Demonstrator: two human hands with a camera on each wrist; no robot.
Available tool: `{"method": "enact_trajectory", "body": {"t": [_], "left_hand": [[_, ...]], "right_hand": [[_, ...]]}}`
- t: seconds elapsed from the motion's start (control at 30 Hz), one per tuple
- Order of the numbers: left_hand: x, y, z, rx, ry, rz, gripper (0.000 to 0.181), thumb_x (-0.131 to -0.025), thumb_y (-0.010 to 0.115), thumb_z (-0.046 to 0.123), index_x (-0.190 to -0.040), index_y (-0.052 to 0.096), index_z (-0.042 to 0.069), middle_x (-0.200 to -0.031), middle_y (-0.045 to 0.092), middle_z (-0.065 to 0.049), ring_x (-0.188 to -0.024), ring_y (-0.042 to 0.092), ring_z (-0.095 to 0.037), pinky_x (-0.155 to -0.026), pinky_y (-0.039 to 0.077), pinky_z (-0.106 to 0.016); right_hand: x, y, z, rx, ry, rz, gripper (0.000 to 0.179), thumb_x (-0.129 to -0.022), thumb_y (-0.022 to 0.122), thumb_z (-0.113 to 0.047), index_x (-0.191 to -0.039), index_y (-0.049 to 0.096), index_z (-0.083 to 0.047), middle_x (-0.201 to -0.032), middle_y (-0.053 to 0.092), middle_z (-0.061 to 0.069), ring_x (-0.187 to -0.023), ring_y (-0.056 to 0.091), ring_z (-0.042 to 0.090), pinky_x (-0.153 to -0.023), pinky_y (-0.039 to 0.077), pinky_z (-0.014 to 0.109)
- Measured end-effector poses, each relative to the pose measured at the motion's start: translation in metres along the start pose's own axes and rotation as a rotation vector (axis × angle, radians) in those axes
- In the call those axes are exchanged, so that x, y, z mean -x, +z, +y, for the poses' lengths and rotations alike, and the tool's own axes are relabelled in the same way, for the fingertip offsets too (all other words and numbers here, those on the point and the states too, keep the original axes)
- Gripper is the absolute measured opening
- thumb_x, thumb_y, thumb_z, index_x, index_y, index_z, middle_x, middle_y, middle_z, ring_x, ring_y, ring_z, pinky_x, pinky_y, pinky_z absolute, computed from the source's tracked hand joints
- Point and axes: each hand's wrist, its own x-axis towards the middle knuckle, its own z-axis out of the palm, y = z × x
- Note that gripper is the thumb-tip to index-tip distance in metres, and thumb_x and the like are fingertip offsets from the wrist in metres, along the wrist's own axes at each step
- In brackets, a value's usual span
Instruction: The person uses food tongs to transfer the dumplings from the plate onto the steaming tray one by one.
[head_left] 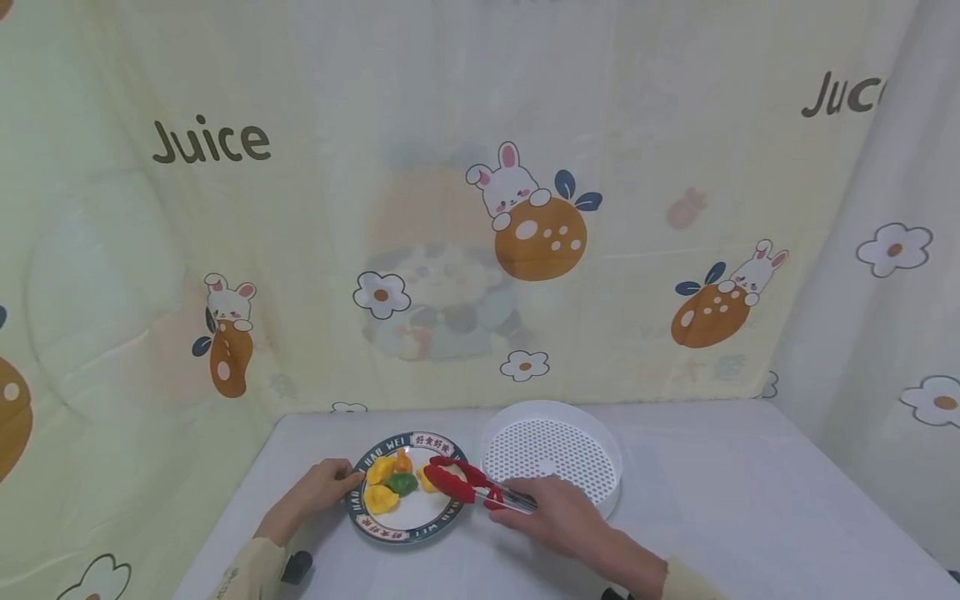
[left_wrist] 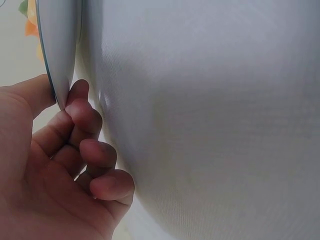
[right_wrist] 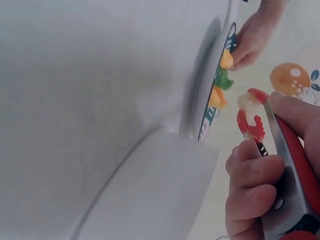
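A round plate with a dark lettered rim bears several dumpling-shaped pieces: yellow pieces, an orange piece and a green piece. My left hand pinches the plate's left edge; in the left wrist view, the thumb lies on one side of the rim and curled fingers on the other. Above the plate's right side, my right hand grips metal tongs with red tips. Between those tips shows a pale whitish piece, its kind unclear.
A white round tray with a perforated bottom stands right of the plate, partly behind the right hand. White cloth covers the table. A printed curtain hangs behind and along both sides.
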Motion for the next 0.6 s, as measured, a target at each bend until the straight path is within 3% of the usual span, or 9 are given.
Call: {"method": "enact_trajectory", "body": {"t": [0.2,0.43,0.6], "left_hand": [[0.000,0.000,0.000,0.004,0.000,-0.005,0.027,-0.099,0.061,0.031,-0.082,0.058,0.011,-0.075,0.055,-0.003,-0.073,0.050,-0.017,-0.064,0.039,-0.030],[-0.002,0.002,-0.002,0.001,-0.015,-0.004,0.026,-0.099,0.062,0.031,-0.082,0.058,0.012,-0.075,0.055,-0.003,-0.074,0.050,-0.016,-0.064,0.039,-0.030],[-0.003,0.001,-0.002,0.001,-0.021,-0.009,0.026,-0.098,0.062,0.031,-0.081,0.058,0.012,-0.075,0.055,-0.002,-0.074,0.050,-0.016,-0.065,0.039,-0.030]], "right_hand": [[0.004,-0.009,0.010,-0.026,0.022,0.034,0.063,-0.079,0.076,-0.060,-0.127,0.070,-0.020,-0.107,0.071,-0.003,-0.084,0.054,0.012,-0.057,0.043,0.026],[0.007,-0.023,0.027,-0.047,0.102,0.060,0.062,-0.078,0.078,-0.057,-0.127,0.069,-0.019,-0.110,0.071,-0.003,-0.089,0.056,0.013,-0.060,0.048,0.026],[0.006,-0.038,0.040,-0.012,0.130,0.089,0.069,-0.077,0.077,-0.062,-0.128,0.068,-0.017,-0.113,0.072,0.001,-0.091,0.058,0.015,-0.063,0.050,0.027]]}}
